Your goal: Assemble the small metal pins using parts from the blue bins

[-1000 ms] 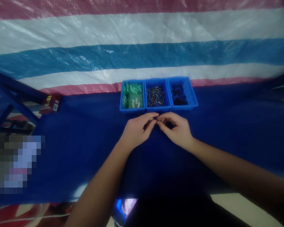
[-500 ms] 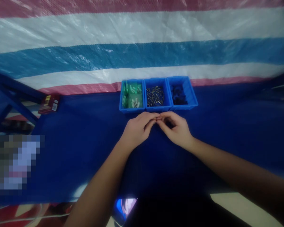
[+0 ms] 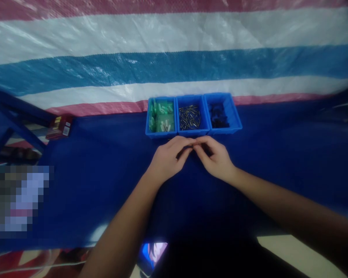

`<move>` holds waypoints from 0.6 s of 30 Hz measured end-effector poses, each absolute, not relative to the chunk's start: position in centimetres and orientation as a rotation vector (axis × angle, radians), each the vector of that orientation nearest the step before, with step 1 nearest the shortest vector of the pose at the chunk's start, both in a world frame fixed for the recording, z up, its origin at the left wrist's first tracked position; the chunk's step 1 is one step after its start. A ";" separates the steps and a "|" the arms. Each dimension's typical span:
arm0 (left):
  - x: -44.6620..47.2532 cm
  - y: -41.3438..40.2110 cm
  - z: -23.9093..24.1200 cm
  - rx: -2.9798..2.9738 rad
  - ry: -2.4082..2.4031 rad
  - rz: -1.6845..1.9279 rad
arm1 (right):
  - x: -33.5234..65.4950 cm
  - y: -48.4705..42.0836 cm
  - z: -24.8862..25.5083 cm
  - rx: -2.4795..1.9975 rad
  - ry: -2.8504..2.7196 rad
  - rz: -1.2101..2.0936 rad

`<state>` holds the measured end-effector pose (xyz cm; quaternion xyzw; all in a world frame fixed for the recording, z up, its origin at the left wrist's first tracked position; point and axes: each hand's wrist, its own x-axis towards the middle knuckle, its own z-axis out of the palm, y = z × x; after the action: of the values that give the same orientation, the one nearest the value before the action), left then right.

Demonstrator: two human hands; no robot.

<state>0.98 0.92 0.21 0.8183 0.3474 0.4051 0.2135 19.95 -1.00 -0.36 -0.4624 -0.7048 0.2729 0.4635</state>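
Note:
My left hand (image 3: 170, 157) and my right hand (image 3: 215, 156) meet fingertip to fingertip over the dark blue table, just in front of three blue bins. Both are closed in a pinch; whatever lies between the fingers is too small and hidden to name. Behind the left hand, the left bin (image 3: 161, 135) holds green bags with pale metallic pieces (image 3: 165, 125). Thin brass-and-dark metal pins (image 3: 190, 116) fill the middle bin (image 3: 193, 132). In the right bin (image 3: 234, 117) lie small black parts (image 3: 219, 116).
A dark red box (image 3: 59, 127) stands at the table's (image 3: 104, 173) far left, beside a blue metal frame (image 3: 17, 119). A striped plastic sheet (image 3: 174, 65) hangs behind the bins. Below the near edge, a lit screen (image 3: 155, 253) shows near my left forearm.
The hands stay together in the same place. Only the fingertips have shifted slightly, with the right fingers a little more closed against the left ones.

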 end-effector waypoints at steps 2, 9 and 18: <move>1.0 0.9 0.2 2.274 0.936 1.159 | 20.0 -1.0 -0.4 -1.149 -1.723 0.683; 1.1 0.9 0.1 2.265 0.914 1.206 | 20.0 -1.0 -0.4 -1.162 -1.688 0.716; 0.8 1.0 0.3 2.292 0.982 1.111 | 19.8 -1.1 -0.7 -1.071 -1.655 0.748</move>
<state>0.79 0.98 0.30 0.8219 0.3521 0.3983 0.2047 19.85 -1.11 -0.67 -0.4415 -0.6825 0.3085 0.4940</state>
